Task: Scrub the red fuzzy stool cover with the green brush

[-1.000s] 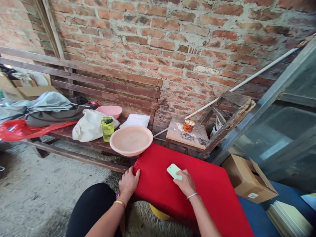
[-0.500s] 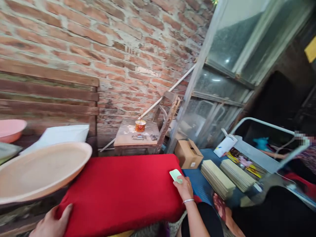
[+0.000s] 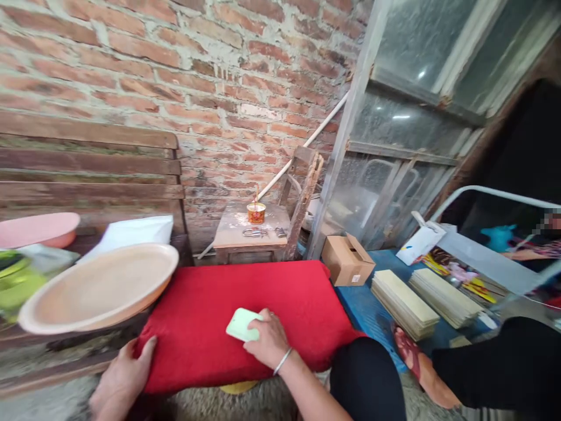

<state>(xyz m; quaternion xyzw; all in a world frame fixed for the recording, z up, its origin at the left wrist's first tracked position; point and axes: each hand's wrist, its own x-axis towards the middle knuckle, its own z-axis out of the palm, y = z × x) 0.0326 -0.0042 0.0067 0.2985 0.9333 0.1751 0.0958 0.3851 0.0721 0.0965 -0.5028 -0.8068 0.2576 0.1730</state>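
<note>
sticks [image 3: 256,197] in tin [image 3: 256,215] beyond green slab [image 3: 242,325]

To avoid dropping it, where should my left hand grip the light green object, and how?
Probably the left hand should come from the left, pinching the light green object at its left end across the long edges: it is flat, oblong, and the right hand covers the other end.

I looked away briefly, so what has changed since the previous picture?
The right hand has moved the pale green, flat, rounded object leftward, from near the right end of the red cloth towards its middle, without letting go. The left hand stays at the cloth's left edge.
</note>
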